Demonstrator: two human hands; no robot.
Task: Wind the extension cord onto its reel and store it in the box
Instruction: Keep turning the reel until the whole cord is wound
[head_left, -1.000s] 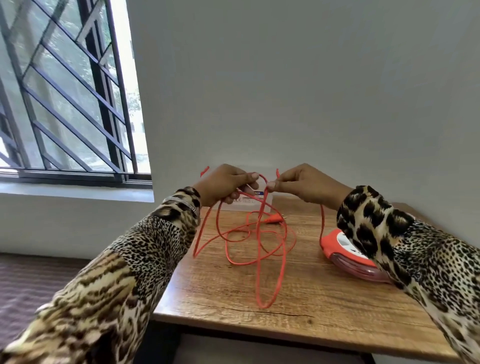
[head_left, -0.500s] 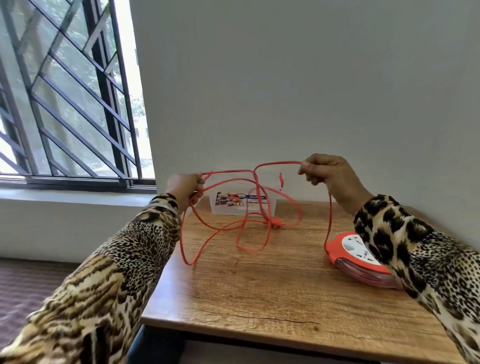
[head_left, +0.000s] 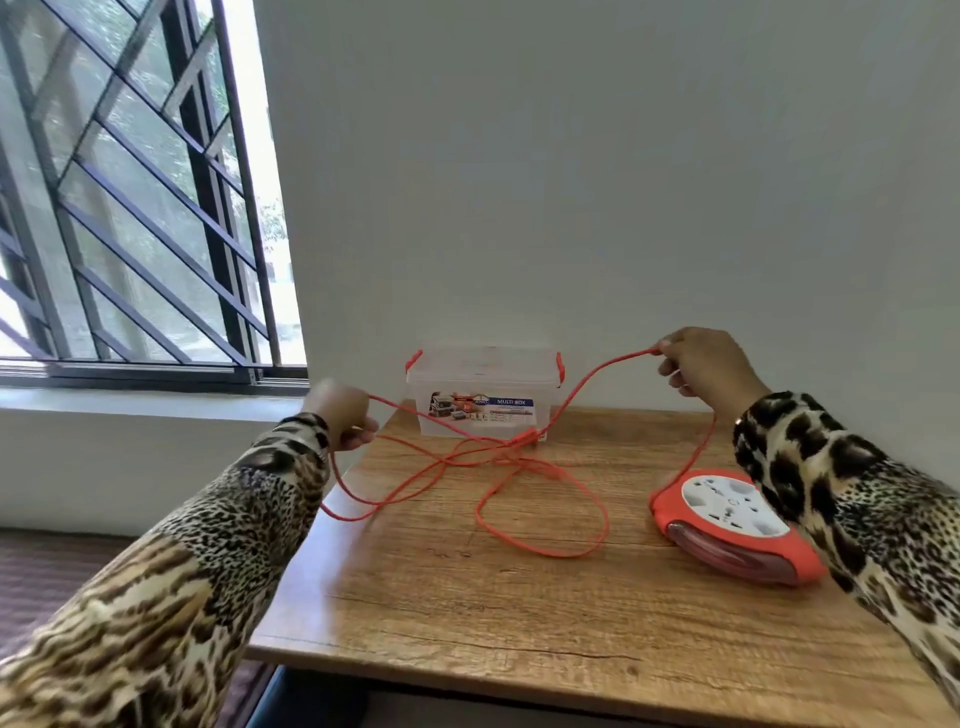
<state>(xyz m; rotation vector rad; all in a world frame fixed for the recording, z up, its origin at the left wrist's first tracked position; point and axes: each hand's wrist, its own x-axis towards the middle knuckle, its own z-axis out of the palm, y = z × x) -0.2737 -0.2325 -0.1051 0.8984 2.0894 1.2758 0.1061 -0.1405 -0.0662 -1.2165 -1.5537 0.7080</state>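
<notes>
One orange cord (head_left: 540, 512), thin, tangled in loose loops on wooden table (head_left: 467, 613), stretched left-right between hands; left hand (head_left: 340, 415) fingers curled round it past table's left edge; right hand (head_left: 701, 366) pinches it, raised; one round orange-white reel (head_left: 727, 525) flat at right; one clear lidded box (head_left: 483, 395) against wall.

View: one head camera, worn above and behind the hands.
Facing: forward and down.
Nearness: left hand (head_left: 340, 413) and right hand (head_left: 701, 366) are seen close.

Orange cord (head_left: 540, 525), orange-and-white reel (head_left: 727, 525), leopard-print sleeves (head_left: 857, 499), brown woodgrain table (head_left: 519, 613).
</notes>
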